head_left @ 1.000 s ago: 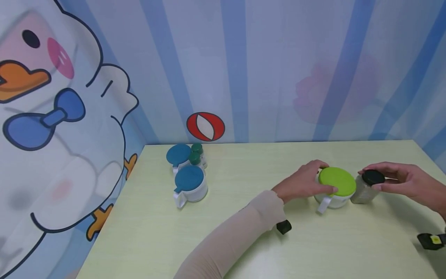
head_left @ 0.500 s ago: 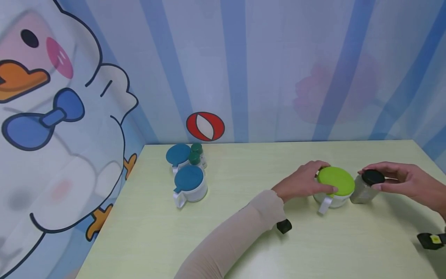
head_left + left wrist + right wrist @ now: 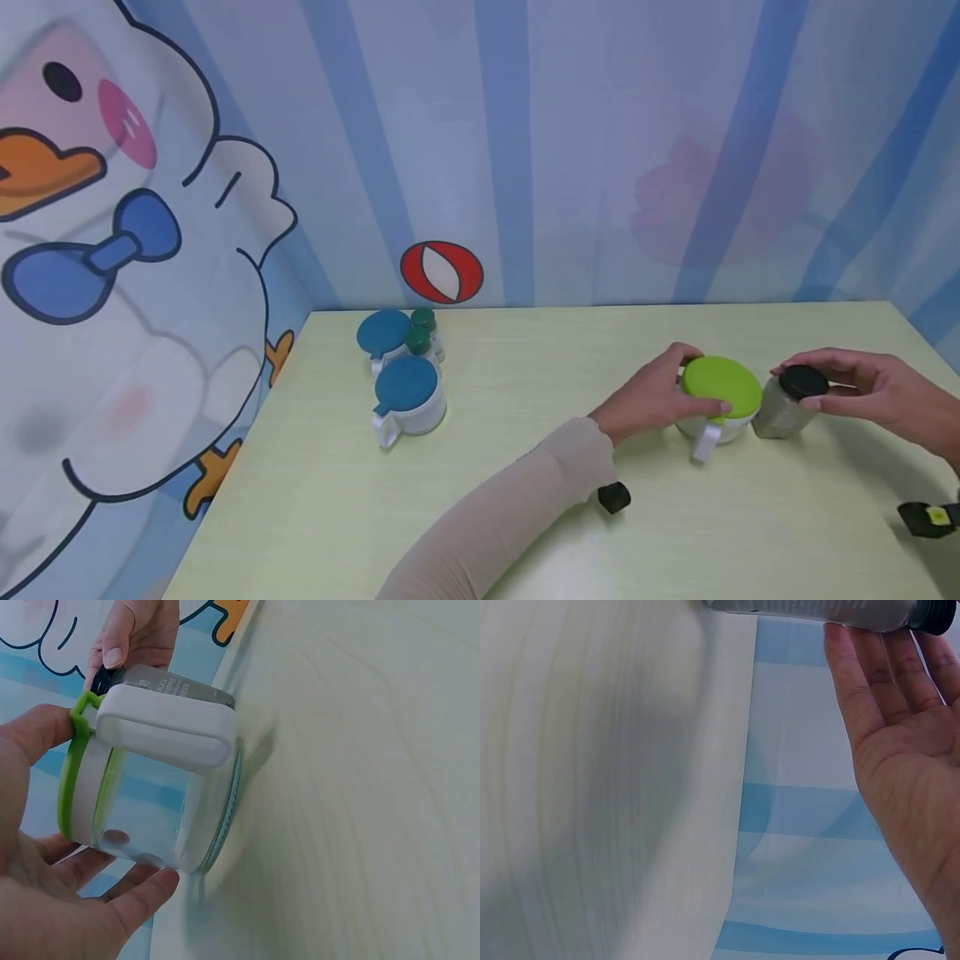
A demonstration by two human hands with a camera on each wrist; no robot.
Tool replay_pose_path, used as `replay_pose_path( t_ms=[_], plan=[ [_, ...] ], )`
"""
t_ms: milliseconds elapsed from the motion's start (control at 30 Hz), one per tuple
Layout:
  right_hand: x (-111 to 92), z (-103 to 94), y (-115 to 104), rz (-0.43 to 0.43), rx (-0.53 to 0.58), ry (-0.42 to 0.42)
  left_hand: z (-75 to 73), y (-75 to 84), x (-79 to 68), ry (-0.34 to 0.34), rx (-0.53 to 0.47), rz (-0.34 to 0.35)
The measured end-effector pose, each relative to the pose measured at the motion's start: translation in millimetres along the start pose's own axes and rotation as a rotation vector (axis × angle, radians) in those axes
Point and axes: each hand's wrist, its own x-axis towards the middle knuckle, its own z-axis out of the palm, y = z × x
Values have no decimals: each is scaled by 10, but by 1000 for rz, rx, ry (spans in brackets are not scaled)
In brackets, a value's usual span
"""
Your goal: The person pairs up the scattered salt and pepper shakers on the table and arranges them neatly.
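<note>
My left hand [image 3: 656,393] grips a clear jar with a bright green lid [image 3: 722,387] and a white handle [image 3: 169,727]. The thumb lies at the lid's edge near the handle, and the fingers reach round the far side. Right beside the jar stands a spice bottle [image 3: 780,415], greyish with a black cap. My right hand [image 3: 873,387] holds that bottle near its top, thumb in front and fingers behind. Printed text shows on the bottle in the left wrist view. In the right wrist view the thumb is hidden and the bottle [image 3: 817,607] is partly cut off.
At the table's [image 3: 525,500] back left stand two jars with blue lids, the nearer jar [image 3: 408,392] in front of the farther jar [image 3: 384,332]. Next to them are two small bottles with green caps [image 3: 418,339]. A patterned curtain [image 3: 577,167] backs the table.
The green-lidded jar has turned slightly, its handle swinging to the right, and shifted a little left. My left hand turned with it. The right hand and spice bottle have hardly moved.
</note>
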Motion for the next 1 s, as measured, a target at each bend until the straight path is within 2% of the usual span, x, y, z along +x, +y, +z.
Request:
replay_pose_path(
  t_ms=[100,433,733,1000],
  plan=[
    [-4,-5,18,-20,11,-9,23,-11,-6,21,-2,14],
    [-18,6,13,-2,10,5,79,-22,-14,81,62,50],
    [-1,-13,24,-30,12,-10,88,-24,3,99,71,73],
    [-7,-2,15,-11,10,-5,118,-17,11,120,73,65]
  ],
)
